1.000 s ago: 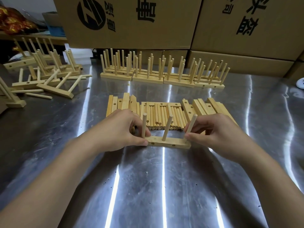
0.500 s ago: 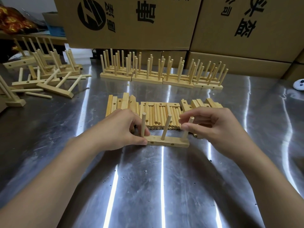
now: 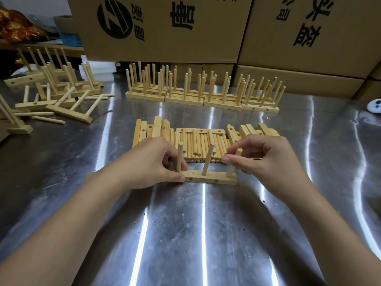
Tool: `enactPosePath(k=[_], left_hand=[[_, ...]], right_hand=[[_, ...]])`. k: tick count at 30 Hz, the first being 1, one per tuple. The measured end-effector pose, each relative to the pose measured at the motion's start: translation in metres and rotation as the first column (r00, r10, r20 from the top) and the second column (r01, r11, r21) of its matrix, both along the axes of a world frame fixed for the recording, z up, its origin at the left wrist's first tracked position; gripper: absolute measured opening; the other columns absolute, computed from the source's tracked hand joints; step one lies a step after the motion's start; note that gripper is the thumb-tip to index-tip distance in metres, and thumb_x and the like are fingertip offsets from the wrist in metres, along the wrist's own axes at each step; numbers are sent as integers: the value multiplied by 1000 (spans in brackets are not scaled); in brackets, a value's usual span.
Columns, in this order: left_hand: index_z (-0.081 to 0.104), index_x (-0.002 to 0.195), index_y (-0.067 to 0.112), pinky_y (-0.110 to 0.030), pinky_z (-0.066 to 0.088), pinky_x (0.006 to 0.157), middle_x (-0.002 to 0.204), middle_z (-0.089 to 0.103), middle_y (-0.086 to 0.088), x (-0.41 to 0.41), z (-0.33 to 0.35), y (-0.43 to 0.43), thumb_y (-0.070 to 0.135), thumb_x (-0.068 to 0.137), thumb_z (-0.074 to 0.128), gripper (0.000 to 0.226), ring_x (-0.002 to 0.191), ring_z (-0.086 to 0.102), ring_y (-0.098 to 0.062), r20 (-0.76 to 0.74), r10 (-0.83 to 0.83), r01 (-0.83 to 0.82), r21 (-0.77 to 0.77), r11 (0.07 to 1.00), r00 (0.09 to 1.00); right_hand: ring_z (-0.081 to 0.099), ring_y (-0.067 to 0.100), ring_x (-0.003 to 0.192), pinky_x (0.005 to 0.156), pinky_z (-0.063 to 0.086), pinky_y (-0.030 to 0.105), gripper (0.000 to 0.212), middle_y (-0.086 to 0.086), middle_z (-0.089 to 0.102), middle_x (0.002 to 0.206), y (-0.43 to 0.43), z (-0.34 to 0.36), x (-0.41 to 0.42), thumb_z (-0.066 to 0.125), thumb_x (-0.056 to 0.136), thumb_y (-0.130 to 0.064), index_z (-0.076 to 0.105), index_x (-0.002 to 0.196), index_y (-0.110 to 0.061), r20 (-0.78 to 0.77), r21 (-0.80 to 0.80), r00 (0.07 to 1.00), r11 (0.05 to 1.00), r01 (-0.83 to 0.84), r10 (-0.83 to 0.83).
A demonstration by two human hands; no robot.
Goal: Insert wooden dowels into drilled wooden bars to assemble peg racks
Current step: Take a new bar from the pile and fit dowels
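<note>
Since a second ago the right grip point(image 3: 266, 159) has risen from the foot of the right dowel point(image 3: 234, 162) to its upper part, where thumb and forefinger now pinch it just below the tip. The left grip point(image 3: 150, 162) has stayed where it was, clasping the left end of the wooden bar point(image 3: 210, 178), with the thumb pressed along the front face and the fingers curled behind the left dowel point(image 3: 180, 157). This bar lies flat on the steel tabletop point(image 3: 185, 234) between the two hands and carries three dowels. The left one stands about upright, while the middle dowel point(image 3: 208, 159) and the right one lean a little to the right in this view. Two small holes show in the bar's front face. Just behind it lies a pile of loose dowels point(image 3: 198, 147), side by side, with undrilled-looking and drilled spare bars point(image 3: 148, 131) stacked at either end of the pile. Farther back a row of finished racks point(image 3: 202, 91) stands with pegs up, in front of large cardboard boxes point(image 3: 165, 27) printed in black. At far left, well apart from the work, a jumble of racks point(image 3: 61, 96) and stray dowels lies tipped at odd angles.
</note>
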State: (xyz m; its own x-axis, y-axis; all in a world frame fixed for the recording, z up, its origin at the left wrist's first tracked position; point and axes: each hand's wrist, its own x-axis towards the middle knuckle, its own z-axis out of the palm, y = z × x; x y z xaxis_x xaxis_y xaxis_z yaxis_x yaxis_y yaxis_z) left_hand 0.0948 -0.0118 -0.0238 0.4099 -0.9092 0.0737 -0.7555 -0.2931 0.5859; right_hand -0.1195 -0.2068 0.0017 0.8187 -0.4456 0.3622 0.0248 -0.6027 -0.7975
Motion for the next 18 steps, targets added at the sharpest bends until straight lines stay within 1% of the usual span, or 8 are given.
enactPosePath(k=[2, 5, 8, 10, 12, 15, 17, 18], left_hand=[[81, 90, 46, -14, 44, 63, 89, 69, 26, 0, 1, 0, 47, 75, 94, 19, 86, 60, 1, -5, -3, 3, -3, 1000, 1000], [81, 89, 45, -17, 45, 65, 89, 69, 24, 0, 0, 0, 46, 76, 94, 18, 86, 60, -1, -7, -15, 15, -4, 1000, 1000], [81, 88, 45, -14, 44, 63, 87, 70, 23, 1, 0, 0, 45, 77, 94, 17, 85, 60, -2, -1, -22, 22, -8, 1000, 1000], [81, 88, 44, -12, 44, 63, 86, 70, 23, 1, 0, 0, 45, 77, 94, 16, 86, 61, -1, 0, -22, 22, -11, 1000, 1000], [81, 88, 45, -14, 43, 63, 86, 70, 23, 1, 0, -1, 45, 76, 94, 17, 85, 61, -2, 4, -20, 20, -13, 1000, 1000], [81, 89, 45, -15, 43, 63, 86, 70, 21, 1, 0, -1, 47, 76, 93, 18, 86, 62, -2, 5, -17, 17, -13, 1000, 1000], [81, 89, 46, -15, 43, 62, 86, 70, 20, 0, 0, 0, 46, 76, 94, 18, 85, 62, -3, 0, -16, 16, -11, 1000, 1000], [81, 89, 45, -14, 44, 62, 86, 70, 20, 0, 0, 0, 46, 76, 94, 18, 85, 62, -3, 0, -14, 14, -8, 1000, 1000]], right_hand=[[73, 14, 69, 67, 60, 32, 29, -6, 74, 71, 1, -1, 1, 92, 68, -47, 78, 81, -25, 12, -3, 999, 999, 38, -38], [72, 21, 71, 70, 63, 51, 36, -2, 73, 70, 2, 1, 1, 95, 66, -46, 72, 74, -20, 17, -17, 992, 992, 127, -126], [72, 23, 66, 66, 60, 53, 34, -2, 73, 66, 4, 2, -1, 93, 67, -45, 73, 69, -18, 28, -55, 990, 988, 142, -140], [73, 27, 66, 62, 61, 49, 32, -1, 74, 65, 2, 3, -2, 91, 66, -46, 75, 69, -19, 20, -54, 992, 991, 124, -123], [76, 26, 67, 62, 60, 43, 27, -1, 77, 69, -4, 3, -3, 90, 68, -43, 80, 74, -19, 1, -21, 996, 996, 86, -86], [79, 11, 75, 67, 61, 25, 20, -5, 81, 78, -11, 1, -7, 87, 76, -33, 84, 88, -17, -28, 47, 1000, 999, -8, 9], [79, 5, 78, 69, 60, 19, 16, -9, 81, 80, -12, -1, -8, 85, 81, -29, 84, 92, -18, -44, 11, 998, 999, -33, 33], [78, 4, 78, 70, 60, 18, 13, -12, 80, 80, -12, -3, -8, 85, 84, -30, 84, 92, -20, -44, -48, 999, 999, -21, 19]])
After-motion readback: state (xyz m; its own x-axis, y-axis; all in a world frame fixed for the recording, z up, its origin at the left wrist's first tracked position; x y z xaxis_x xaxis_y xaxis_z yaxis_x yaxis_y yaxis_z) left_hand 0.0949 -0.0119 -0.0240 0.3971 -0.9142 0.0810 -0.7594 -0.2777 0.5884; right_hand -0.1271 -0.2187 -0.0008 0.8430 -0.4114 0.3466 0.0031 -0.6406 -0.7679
